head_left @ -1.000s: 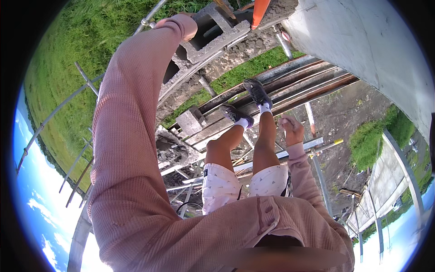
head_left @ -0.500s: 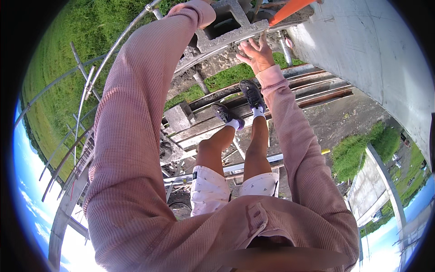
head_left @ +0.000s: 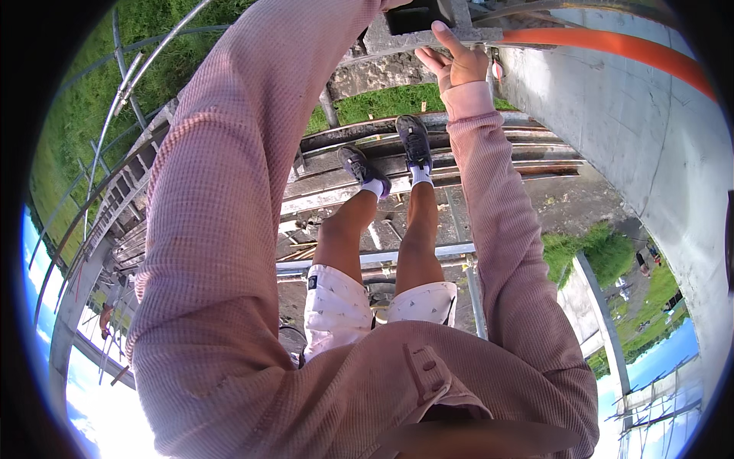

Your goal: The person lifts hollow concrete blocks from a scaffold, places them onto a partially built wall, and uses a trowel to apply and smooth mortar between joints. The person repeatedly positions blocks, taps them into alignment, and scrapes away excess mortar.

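Note:
A grey hollow concrete block (head_left: 460, 14) lies at the top edge of the view, its dark cavity facing me. My right hand (head_left: 465, 67) is at the block's near lower edge. Its thumb points up over that edge, and the other fingers stretch out below it, apart from the thumb. I see no object between them. Only a sliver of my left hand (head_left: 391, 4) shows past the sleeve, beside the block's left side; its fingers are hidden. From the block's right end a long orange bar (head_left: 612, 43) runs to the right.
A tall grey concrete wall (head_left: 612, 115) rises on the right. My shoes (head_left: 414, 141) stand on planks (head_left: 520, 153) above the ground. Metal poles (head_left: 126, 84) and grass are at the left. A small red-and-white object (head_left: 498, 70) hangs near the wall.
My right hand has turned from spread fingers to thumb up at the block's edge. The block and left hand sit higher in view. The orange bar now reaches further right.

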Demonstrator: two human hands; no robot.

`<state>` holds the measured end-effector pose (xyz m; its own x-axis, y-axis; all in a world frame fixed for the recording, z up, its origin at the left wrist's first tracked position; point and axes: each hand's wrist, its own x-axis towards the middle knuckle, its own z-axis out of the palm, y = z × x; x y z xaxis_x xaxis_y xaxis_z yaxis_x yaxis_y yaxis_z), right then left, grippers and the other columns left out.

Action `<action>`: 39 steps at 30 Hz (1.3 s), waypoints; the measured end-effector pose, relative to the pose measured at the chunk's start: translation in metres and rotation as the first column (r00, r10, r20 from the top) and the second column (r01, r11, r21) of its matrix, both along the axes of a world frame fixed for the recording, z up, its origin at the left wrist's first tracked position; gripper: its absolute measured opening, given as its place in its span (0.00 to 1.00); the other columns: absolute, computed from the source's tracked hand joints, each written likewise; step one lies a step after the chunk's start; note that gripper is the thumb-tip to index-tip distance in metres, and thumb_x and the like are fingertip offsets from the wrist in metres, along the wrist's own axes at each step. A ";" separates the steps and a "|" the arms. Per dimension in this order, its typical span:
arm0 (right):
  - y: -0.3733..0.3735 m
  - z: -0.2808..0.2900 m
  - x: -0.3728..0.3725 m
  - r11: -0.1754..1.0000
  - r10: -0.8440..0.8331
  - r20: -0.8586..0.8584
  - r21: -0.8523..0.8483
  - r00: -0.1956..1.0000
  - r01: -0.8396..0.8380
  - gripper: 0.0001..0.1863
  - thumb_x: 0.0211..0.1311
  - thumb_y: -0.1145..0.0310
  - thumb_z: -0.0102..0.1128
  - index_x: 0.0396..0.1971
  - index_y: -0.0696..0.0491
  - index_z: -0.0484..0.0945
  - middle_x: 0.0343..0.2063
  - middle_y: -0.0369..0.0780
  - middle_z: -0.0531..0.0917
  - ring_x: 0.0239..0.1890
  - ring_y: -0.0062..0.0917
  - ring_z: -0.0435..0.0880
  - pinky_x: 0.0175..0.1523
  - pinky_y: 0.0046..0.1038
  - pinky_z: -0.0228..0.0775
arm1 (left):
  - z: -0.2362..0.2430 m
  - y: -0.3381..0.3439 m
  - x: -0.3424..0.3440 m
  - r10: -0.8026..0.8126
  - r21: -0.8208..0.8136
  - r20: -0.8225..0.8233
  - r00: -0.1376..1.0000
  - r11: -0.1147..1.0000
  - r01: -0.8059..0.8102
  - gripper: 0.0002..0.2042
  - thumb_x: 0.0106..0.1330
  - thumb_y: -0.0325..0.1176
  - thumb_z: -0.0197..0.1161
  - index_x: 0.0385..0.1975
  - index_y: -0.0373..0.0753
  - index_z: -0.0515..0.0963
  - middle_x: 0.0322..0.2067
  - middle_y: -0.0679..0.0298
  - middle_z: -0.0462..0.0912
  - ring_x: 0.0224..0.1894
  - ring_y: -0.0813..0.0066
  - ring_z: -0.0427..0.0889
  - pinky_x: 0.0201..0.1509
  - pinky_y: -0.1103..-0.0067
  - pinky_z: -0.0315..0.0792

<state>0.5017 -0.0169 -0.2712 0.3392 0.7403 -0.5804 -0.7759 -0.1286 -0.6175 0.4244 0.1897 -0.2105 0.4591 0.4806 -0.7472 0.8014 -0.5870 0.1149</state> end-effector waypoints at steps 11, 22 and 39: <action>-0.004 0.000 -0.009 0.997 -0.012 -0.023 -0.081 1.000 0.010 0.71 0.44 0.75 0.83 0.73 0.57 0.28 0.55 0.56 0.66 0.49 0.55 0.77 0.63 0.62 0.73 | 0.005 -0.003 0.000 -0.020 0.074 0.001 1.000 0.997 0.020 0.23 0.52 0.33 0.68 0.52 0.49 0.85 0.53 0.59 0.86 0.57 0.58 0.84 0.60 0.67 0.78; -0.013 0.088 0.025 0.950 0.305 0.942 -0.290 0.141 -0.115 0.16 0.58 0.62 0.75 0.39 0.59 0.84 0.33 0.45 0.88 0.34 0.31 0.88 0.41 0.32 0.80 | -0.020 -0.002 -0.020 0.083 0.004 0.264 0.961 0.996 -0.087 0.20 0.59 0.34 0.65 0.54 0.52 0.83 0.48 0.60 0.87 0.51 0.60 0.86 0.53 0.70 0.79; 0.119 0.091 0.036 0.428 0.177 0.683 -0.702 -0.709 -0.569 0.39 0.47 0.63 0.70 0.63 0.54 0.71 0.56 0.51 0.77 0.60 0.48 0.76 0.67 0.43 0.67 | -0.003 -0.054 -0.079 0.576 -0.528 0.798 -0.179 0.523 -0.669 0.13 0.67 0.35 0.67 0.50 0.40 0.84 0.39 0.56 0.89 0.42 0.68 0.87 0.44 0.74 0.80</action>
